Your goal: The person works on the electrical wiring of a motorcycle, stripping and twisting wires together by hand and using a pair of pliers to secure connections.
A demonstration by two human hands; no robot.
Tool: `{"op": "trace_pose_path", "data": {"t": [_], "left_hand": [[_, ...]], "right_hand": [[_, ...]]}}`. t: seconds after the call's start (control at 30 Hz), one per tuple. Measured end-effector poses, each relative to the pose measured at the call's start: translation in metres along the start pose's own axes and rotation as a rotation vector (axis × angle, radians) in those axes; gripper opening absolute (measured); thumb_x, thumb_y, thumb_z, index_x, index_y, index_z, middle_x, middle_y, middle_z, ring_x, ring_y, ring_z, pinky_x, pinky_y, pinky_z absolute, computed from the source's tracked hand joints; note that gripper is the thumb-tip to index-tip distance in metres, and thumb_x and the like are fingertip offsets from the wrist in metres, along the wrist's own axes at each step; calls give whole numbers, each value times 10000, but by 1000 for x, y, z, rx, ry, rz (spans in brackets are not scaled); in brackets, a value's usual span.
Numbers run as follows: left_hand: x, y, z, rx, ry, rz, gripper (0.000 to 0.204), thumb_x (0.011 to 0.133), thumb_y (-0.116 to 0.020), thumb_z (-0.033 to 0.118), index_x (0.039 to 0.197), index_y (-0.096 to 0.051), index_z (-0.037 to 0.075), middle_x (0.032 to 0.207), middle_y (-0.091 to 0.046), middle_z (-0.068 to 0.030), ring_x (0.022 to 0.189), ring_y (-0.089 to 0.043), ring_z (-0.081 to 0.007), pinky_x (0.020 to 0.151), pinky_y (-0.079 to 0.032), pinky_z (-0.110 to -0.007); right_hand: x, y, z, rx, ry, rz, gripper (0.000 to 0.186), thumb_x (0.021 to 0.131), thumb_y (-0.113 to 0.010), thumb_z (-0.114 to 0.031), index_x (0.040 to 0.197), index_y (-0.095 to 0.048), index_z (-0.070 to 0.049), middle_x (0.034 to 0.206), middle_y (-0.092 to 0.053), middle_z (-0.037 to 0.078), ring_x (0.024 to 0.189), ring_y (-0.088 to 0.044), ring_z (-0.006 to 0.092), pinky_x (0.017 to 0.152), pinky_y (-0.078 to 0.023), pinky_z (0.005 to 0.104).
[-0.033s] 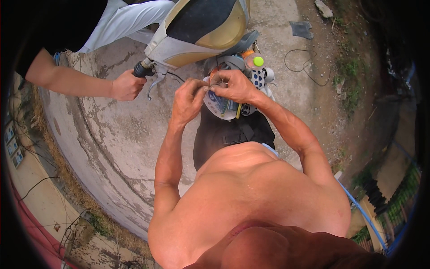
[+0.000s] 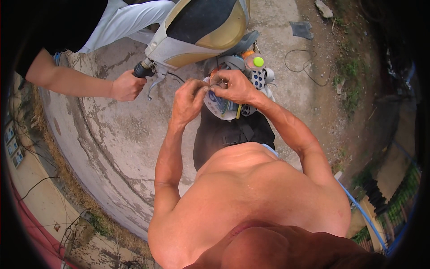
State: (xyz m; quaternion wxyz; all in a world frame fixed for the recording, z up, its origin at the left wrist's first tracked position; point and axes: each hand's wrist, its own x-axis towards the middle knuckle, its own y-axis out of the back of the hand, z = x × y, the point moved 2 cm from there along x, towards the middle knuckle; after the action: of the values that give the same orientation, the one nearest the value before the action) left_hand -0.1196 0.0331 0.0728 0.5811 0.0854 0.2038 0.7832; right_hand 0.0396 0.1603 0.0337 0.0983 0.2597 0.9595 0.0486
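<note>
My left hand (image 2: 189, 99) and my right hand (image 2: 234, 86) meet fingertip to fingertip, both in a pinch. What they pinch between them is too small to make out. Right under the fingers is a white round tub (image 2: 222, 112) holding several items, among them a yellow-handled slim tool (image 2: 238, 111). Close beyond my right hand stands a clear bottle with a bright green cap (image 2: 258, 62). White dotted shoes (image 2: 258, 80) show beside the tub, partly covered by my right wrist.
A white and gold scooter (image 2: 192, 51) stands ahead, its brake lever (image 2: 155, 87) jutting toward my left hand. Another person's hand (image 2: 127, 86) grips its handlebar. A loop of black wire (image 2: 301, 60) and a grey scrap (image 2: 301, 30) lie on the concrete to the right.
</note>
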Motion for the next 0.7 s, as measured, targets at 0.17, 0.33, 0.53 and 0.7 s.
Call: {"op": "trace_pose_path", "data": {"t": [0.17, 0.33, 0.53, 0.7], "left_hand": [[-1, 3, -2, 49, 40, -16, 96, 982, -686, 52, 1014, -704, -36, 813, -644, -75, 619, -603, -130, 557, -485, -305], [3, 1, 6, 57, -6, -2, 84, 959, -694, 49, 968, -702, -33, 785, -615, -90, 642, -600, -152, 594, -485, -326], [5, -6, 11, 52, 79, -5, 66, 917, -703, 23, 967, -730, -10, 897, -686, -150, 753, -660, -269, 700, -526, -366], [3, -8, 5, 23, 98, 9, 68, 927, -699, 23, 980, -729, -8, 881, -682, -142, 724, -647, -249, 684, -522, -359]], "right_hand": [[0, -5, -10, -233, 215, 127, 225, 843, -788, -204, 939, -721, -12, 813, -688, 150, 741, -693, 326, 661, -544, 427], [-2, 3, -5, -402, 158, 85, 353, 896, -760, -355, 884, -727, -3, 812, -702, 215, 804, -691, 448, 712, -542, 518], [2, 17, -14, 3, -204, -154, 398, 925, -699, -323, 1045, -768, 50, 868, -751, 222, 819, -741, 312, 771, -560, 423], [0, 10, 2, -26, -106, -69, 429, 937, -714, -353, 1061, -764, 54, 909, -744, 226, 852, -728, 279, 792, -555, 401]]}}
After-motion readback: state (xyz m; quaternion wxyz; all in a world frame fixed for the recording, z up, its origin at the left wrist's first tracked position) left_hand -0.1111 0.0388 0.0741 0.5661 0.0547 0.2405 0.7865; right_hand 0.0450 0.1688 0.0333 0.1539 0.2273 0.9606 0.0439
